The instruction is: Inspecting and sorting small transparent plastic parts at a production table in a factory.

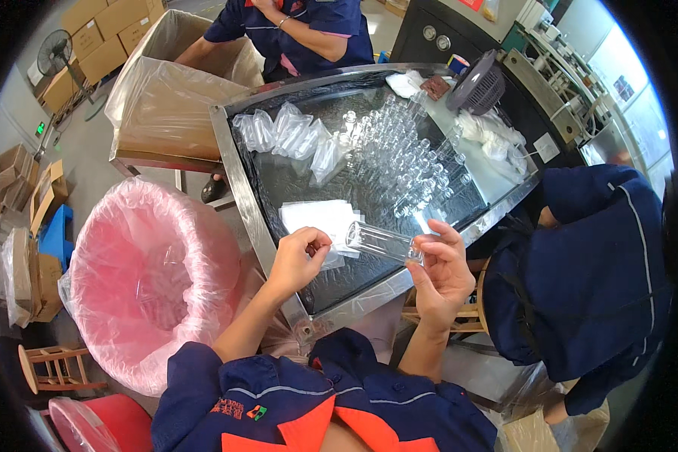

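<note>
Over the near edge of the steel-rimmed table (242, 197), the right hand (443, 265) clamps the neck end of a clear plastic bottle (381, 242), which lies nearly level between both hands. The left hand (300, 258) has its fingertips pinched together on a thin clear bag (331, 260) just beside the bottle's base. A stack of flat white bags (318, 216) lies just behind, and many clear bottles (407, 154) stand farther back. A pink-lined bin (154, 282) sits left of the table.
</note>
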Demonstrator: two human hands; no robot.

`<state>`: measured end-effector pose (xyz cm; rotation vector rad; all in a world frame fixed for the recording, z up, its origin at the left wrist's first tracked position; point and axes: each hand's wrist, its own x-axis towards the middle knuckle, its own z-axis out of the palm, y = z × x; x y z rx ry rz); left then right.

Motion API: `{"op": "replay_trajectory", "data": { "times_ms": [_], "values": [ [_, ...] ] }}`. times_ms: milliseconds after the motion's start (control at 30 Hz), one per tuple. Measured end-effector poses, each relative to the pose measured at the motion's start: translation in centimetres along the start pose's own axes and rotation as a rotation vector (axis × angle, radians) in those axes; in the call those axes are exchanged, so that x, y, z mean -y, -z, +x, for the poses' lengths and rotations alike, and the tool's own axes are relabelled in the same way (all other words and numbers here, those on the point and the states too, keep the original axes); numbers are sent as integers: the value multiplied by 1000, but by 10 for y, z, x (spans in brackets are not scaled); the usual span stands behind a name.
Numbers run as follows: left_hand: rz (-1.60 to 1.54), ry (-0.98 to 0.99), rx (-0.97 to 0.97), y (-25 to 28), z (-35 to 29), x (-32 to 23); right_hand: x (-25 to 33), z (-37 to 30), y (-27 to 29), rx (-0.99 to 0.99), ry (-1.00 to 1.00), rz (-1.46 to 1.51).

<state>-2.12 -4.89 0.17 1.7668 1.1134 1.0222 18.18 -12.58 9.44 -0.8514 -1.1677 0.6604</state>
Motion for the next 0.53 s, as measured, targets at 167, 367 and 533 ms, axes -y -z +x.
{"op": "replay_trajectory", "data": {
  "times_ms": [167,367,533],
  "values": [
    [-17,6,0,0,-1,0,2,-2,-1,30,74,-47],
    [-3,-5,0,-1,-1,-1,6,-3,-1,2,110,-99],
    [15,-18,-15,-2,-1,-2,12,-6,1,27,121,-202]
  ]
}}
